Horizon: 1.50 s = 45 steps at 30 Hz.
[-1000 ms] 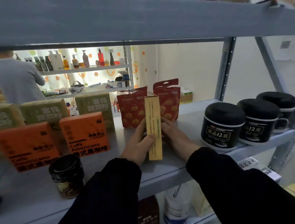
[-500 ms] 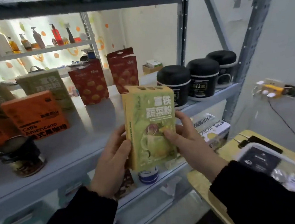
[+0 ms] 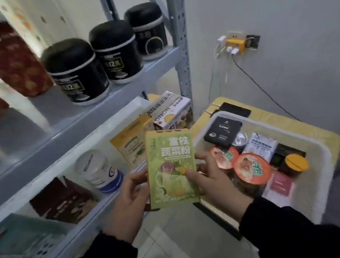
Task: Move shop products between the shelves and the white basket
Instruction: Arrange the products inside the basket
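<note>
The green box is gripped upright by both hands, left hand and right hand, just left of the white basket, probably for dropping in.

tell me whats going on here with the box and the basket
A person holds a green box upright in both hands, the left hand at its left edge and the right hand at its right, in front of the shelves. The white basket sits to the right, already holding cups, packets and small boxes. The green box is not in it yet.
</note>
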{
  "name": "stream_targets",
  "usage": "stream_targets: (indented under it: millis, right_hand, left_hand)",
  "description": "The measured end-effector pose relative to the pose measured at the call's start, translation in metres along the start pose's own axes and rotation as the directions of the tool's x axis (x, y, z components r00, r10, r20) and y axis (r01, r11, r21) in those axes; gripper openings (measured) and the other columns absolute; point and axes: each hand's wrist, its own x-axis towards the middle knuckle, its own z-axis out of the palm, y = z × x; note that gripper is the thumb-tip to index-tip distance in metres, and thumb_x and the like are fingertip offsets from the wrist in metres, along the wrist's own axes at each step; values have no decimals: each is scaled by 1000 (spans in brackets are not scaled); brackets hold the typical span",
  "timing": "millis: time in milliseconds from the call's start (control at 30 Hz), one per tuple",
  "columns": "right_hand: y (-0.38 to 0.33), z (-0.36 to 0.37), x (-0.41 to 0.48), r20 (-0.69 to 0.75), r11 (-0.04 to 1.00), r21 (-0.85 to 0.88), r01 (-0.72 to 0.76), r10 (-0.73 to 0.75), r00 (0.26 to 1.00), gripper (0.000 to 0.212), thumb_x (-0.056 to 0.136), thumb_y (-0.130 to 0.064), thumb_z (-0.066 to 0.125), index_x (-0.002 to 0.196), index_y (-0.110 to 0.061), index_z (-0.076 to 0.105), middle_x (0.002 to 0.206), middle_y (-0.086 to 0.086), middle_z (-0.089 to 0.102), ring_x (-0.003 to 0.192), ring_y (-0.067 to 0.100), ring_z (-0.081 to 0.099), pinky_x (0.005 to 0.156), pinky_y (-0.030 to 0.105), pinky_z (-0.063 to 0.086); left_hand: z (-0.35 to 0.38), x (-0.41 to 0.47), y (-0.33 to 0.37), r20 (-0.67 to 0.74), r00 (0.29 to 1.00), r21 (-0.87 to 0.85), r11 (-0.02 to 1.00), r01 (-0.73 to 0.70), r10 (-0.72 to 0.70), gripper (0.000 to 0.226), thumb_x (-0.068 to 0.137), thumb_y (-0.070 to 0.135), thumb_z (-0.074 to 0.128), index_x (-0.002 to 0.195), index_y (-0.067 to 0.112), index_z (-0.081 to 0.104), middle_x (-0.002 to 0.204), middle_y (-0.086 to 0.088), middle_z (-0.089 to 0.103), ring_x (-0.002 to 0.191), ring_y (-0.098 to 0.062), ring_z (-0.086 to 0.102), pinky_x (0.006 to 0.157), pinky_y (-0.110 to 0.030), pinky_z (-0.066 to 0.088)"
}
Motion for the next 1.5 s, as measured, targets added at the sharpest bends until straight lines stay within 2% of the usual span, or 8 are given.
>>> stream_targets:
  millis: [100,433,567,700,900,1133,1333,1500]
  right_hand:
    - [13,-43,-10,-51,999,25,-30,31,998,46,75,-53,76,116,-52,55,120,19,66,105,37,71,90,60,58]
    - [30,-157,-49,-182,993,1,-114,112,977,40,102,-20,63,136,-30,43,104,3,71,77,3,73,59,17,52]
    - [32,-181,-60,-228,995,35,-98,103,968,57,102,-18,63,146,-42,37,123,-4,68,99,10,74,79,36,64]
    - [38,-192,-64,-255,998,16,-54,57,965,75,102,-17,63,157,-49,24,140,-15,59,111,4,68,75,25,60]
    - [28,-225,-52,-330,997,44,-69,79,940,69,98,-1,52,132,-61,50,121,-18,72,105,9,72,81,32,61]
    - [0,-265,-3,-597,994,39,-98,102,796,36,91,-20,71,124,-33,67,125,0,68,95,14,71,77,30,57]
    - [8,-279,50,-685,968,87,-234,229,692,88,71,-61,69,151,-34,44,148,-2,52,131,20,57,111,47,49]
    - [21,-288,75,-751,942,-25,-335,203,628,75,78,-59,54,148,-30,50,143,-4,61,128,18,60,108,47,51]
  left_hand:
    - [44,2,-4,78,992,22,995,95,-96,20,103,15,57,115,28,65,111,16,73,97,-14,72,70,-46,63]
    - [160,-2,-20,255,949,124,980,157,-184,36,104,9,55,130,33,63,119,5,66,95,-9,71,69,-29,61]
    - [188,4,-16,332,928,168,979,118,-169,40,102,6,56,129,35,62,114,0,65,90,-6,71,71,-30,61]
    - [215,14,-15,424,891,209,975,75,-160,48,99,4,58,127,42,57,108,20,69,95,-7,70,78,-33,60]
    - [253,63,-3,421,893,110,987,120,-156,61,95,12,68,135,45,36,132,8,58,108,-8,69,91,-44,60]
    - [292,145,9,520,847,230,973,-9,-115,37,93,26,61,122,50,63,123,16,68,117,-20,65,96,-47,56]
    - [315,174,-12,437,888,278,960,22,-146,27,92,28,63,115,40,55,121,7,64,113,-18,62,103,-53,50]
    - [315,187,-30,561,819,531,811,-244,-121,44,95,21,63,136,23,48,126,4,49,108,-12,53,103,-42,47]
